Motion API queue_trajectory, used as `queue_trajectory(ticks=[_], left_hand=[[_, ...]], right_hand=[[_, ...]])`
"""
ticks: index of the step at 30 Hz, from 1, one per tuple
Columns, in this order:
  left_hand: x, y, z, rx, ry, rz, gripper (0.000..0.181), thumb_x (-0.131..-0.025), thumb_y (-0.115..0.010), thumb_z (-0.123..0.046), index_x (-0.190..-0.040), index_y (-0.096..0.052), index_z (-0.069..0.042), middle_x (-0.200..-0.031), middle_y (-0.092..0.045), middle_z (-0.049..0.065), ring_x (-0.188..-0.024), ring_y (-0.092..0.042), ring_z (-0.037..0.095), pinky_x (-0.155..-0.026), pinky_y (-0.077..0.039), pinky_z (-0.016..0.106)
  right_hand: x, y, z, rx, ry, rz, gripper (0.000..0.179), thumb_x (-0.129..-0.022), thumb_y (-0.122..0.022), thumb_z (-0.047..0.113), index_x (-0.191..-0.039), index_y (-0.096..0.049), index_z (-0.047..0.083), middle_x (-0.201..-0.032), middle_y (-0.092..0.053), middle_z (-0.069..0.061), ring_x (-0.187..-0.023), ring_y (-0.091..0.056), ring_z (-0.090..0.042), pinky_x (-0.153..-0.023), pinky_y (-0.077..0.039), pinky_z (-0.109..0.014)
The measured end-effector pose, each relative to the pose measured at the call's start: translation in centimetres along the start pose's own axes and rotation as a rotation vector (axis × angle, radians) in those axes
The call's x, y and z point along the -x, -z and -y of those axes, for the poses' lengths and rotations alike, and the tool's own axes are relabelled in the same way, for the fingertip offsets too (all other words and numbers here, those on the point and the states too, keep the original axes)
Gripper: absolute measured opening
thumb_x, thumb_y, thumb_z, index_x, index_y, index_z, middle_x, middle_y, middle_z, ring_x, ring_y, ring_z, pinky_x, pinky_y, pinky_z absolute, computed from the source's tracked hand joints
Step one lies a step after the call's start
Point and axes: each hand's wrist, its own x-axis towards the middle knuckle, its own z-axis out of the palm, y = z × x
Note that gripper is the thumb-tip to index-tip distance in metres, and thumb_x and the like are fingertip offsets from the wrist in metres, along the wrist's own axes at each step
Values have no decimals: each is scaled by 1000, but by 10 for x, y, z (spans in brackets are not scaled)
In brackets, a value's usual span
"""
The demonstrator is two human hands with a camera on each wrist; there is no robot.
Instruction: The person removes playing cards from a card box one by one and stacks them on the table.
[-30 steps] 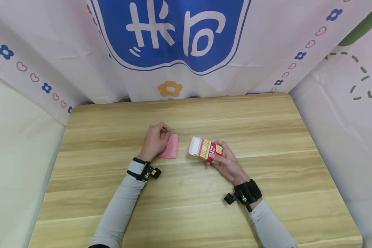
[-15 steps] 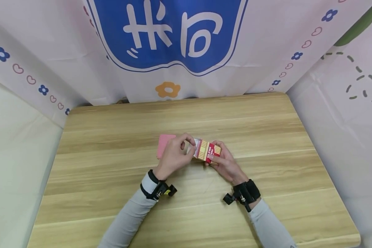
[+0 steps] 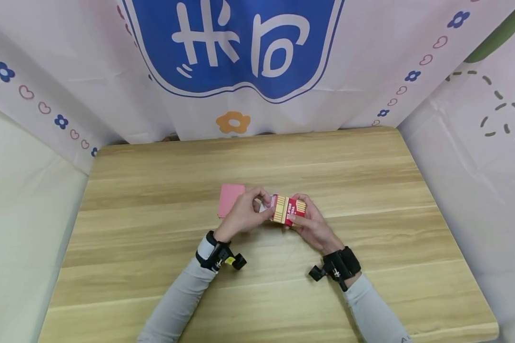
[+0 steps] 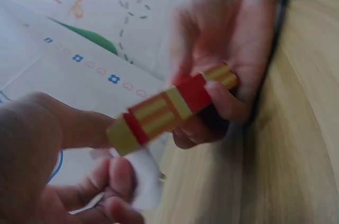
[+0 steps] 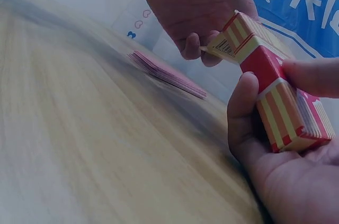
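Note:
A small red-and-yellow playing-card box with a French-fry print lies in my right hand, gripped between thumb and fingers. Its open end faces my left hand, whose thumb and fingertips pinch at the flaps there. The left wrist view shows the white lid flap folded out by the left fingers. From the right wrist, a small side flap sticks out at the left fingertips. To the left of the box, a stack of pink cards lies on the table, partly behind the left hand in the head view.
The wood-grain table stretches out on all sides of the hands. A printed cloth hangs along its back edge, with pale sheets on the left and right. Each wrist wears a black strap with a small camera.
My left hand has left the pink stack and moved right to the box's open end, closing in on its flaps. The right hand and box have barely moved.

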Motion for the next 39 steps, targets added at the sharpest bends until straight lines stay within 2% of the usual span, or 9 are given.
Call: queue_trajectory(ticks=[3,8,14,20,23,26,29,33,39], left_hand=[[0,4,-1,-11,30,25,16,-96,-78,-15,-103,-65,-12,-104,-67,5,-78,-59,15,-67,-48,28],[3,14,-6,-14,38,6,12,-97,-75,-12,-106,-68,-8,-103,-73,7,-94,-71,18,-85,-59,34],[9,41,-10,49,1,-82,16,-99,-67,-11,-113,-69,-5,-108,-73,12,-95,-73,27,-84,-61,39],[3,76,8,157,-64,-221,23,-105,-65,-14,-123,-72,-1,-122,-70,18,-109,-69,31,-89,-57,30],[-4,90,27,168,-21,-221,26,-106,-67,-19,-126,-74,-3,-129,-69,18,-115,-68,31,-91,-56,28],[-11,95,49,71,68,-169,27,-108,-66,-26,-125,-77,-8,-128,-72,14,-113,-66,27,-91,-52,29],[-17,93,67,-51,105,-112,26,-109,-64,-28,-124,-77,-12,-115,-71,12,-102,-60,24,-85,-47,32],[-21,87,78,-147,53,-126,22,-109,-64,-24,-121,-77,-10,-105,-69,13,-94,-58,27,-81,-47,38],[-24,82,82,-255,4,-193,18,-107,-67,-17,-116,-78,-7,-117,-69,14,-105,-62,28,-93,-51,44]], right_hand=[[-1,0,0,0,0,2,48,-102,-53,-10,-139,-35,16,-136,-53,-9,-108,-67,-20,-83,-60,-29],[-1,0,0,-6,-5,-9,48,-102,-52,-10,-138,-36,17,-133,-54,-8,-106,-67,-19,-82,-59,-28],[-1,-2,3,-25,-6,-26,47,-102,-51,-11,-137,-37,18,-135,-54,-8,-108,-69,-19,-84,-59,-28],[-1,-3,5,-40,-9,-28,46,-103,-48,-11,-137,-37,18,-137,-53,-9,-109,-68,-19,-84,-60,-28],[-1,-3,5,-41,-17,-39,47,-103,-47,-12,-137,-37,18,-137,-53,-9,-109,-68,-20,-84,-60,-28],[-2,-2,4,-43,-21,-44,48,-102,-48,-13,-137,-36,18,-137,-52,-10,-109,-68,-20,-84,-60,-28],[-2,-2,4,-45,-20,-44,47,-102,-49,-12,-137,-36,18,-137,-51,-10,-109,-68,-20,-84,-60,-28],[-1,-2,3,-41,-13,-27,47,-102,-50,-11,-137,-36,17,-137,-52,-9,-109,-68,-20,-84,-60,-28],[0,-2,2,-43,-14,-21,47,-103,-53,-8,-137,-35,18,-139,-51,-9,-109,-67,-19,-85,-59,-30]])
